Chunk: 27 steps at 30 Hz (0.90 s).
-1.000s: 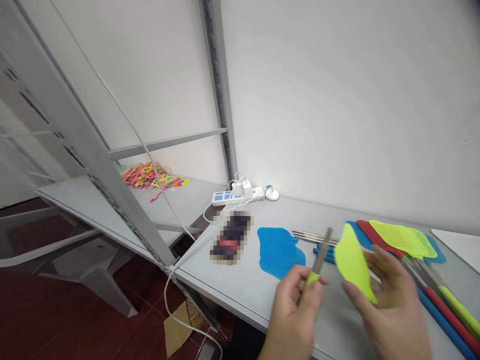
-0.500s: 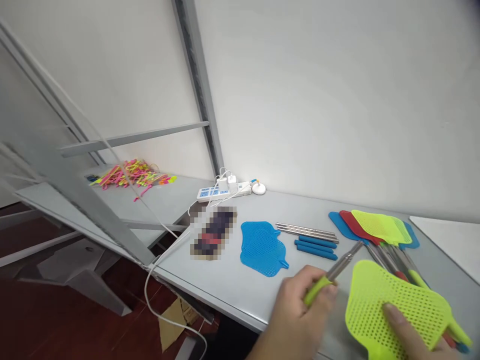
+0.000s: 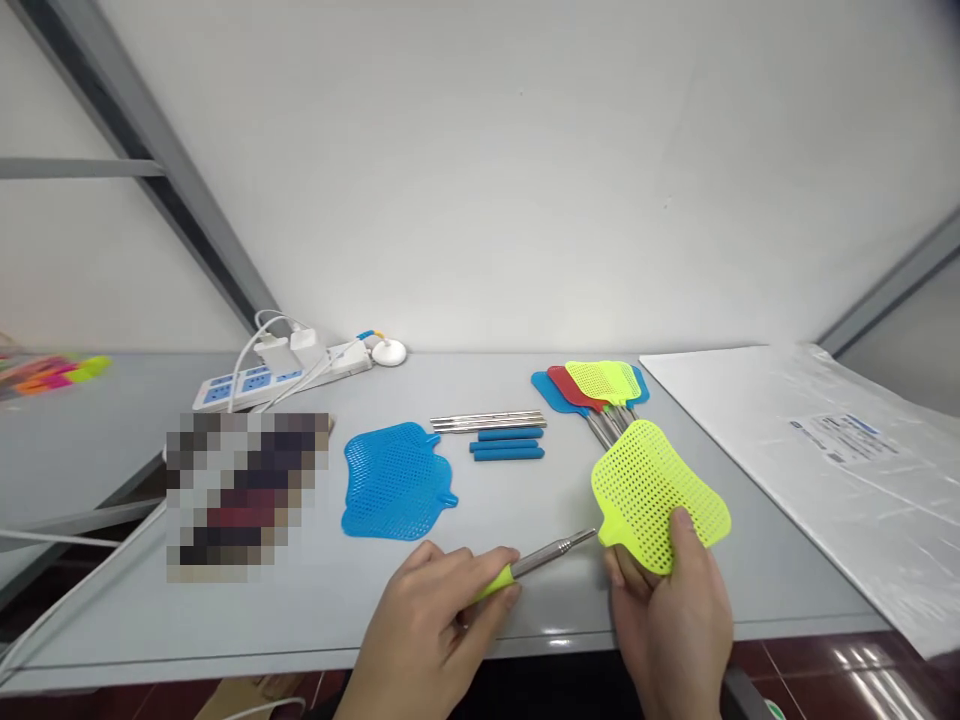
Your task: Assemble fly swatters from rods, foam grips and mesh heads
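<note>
— Pinching what?
— With left hand (image 3: 431,625), green-handled rod (image 3: 541,559); with right hand (image 3: 675,620), yellow-green mesh head (image 3: 645,482), over the bench (image 3: 555,610).
— How best?
— Square rod tip (image 3: 579,539) to neck (image 3: 607,535), just beside; steady both, well short of blue mesh heads (image 3: 391,480).

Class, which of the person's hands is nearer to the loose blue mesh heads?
Left. The left hand, gripping a handle, is on the near side of the loose blue mesh heads, slightly right; the right hand, holding a yellow head, is well off to their right.
</note>
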Each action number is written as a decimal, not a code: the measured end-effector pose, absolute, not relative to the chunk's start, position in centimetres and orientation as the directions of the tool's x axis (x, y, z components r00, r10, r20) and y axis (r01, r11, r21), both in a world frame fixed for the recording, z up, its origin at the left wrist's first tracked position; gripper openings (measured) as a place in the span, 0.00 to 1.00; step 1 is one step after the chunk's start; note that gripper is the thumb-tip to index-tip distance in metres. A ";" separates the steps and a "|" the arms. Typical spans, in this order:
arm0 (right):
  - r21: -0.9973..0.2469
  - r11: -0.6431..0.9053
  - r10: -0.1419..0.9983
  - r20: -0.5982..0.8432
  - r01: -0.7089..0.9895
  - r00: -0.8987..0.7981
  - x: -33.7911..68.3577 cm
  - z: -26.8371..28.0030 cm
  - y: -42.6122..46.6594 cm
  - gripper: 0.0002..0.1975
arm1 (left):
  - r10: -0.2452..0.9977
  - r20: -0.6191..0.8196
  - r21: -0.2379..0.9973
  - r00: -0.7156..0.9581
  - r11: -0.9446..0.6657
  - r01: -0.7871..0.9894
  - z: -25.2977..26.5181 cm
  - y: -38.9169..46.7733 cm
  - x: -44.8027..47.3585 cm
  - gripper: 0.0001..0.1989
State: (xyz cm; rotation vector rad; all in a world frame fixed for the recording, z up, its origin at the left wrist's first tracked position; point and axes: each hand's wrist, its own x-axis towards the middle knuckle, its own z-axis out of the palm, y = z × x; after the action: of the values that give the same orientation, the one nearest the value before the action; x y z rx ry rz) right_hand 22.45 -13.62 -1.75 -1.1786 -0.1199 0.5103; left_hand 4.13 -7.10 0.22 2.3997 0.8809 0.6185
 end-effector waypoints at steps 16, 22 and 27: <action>-0.779 0.456 0.408 -0.248 -0.431 0.879 21.8 -0.3 -13.1 0.15 | 0.658 0.303 0.504 0.689 -0.725 0.470 -1.1 -6.8 4.1 0.12; -0.783 0.465 0.393 -0.234 -0.412 0.889 21.6 -0.2 -13.1 0.15 | 0.669 0.289 0.501 0.684 -0.715 0.488 -0.9 -7.0 4.1 0.11; -0.797 0.446 0.356 -0.258 -0.406 0.898 21.7 -0.4 -13.2 0.17 | 0.660 0.283 0.496 0.696 -0.722 0.483 -0.9 -7.0 4.0 0.12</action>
State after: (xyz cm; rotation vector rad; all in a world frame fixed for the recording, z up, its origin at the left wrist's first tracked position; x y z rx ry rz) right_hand 21.71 -13.16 -0.36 -1.0028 0.0556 0.4719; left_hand 4.04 -7.02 -0.87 2.5215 0.8897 0.6340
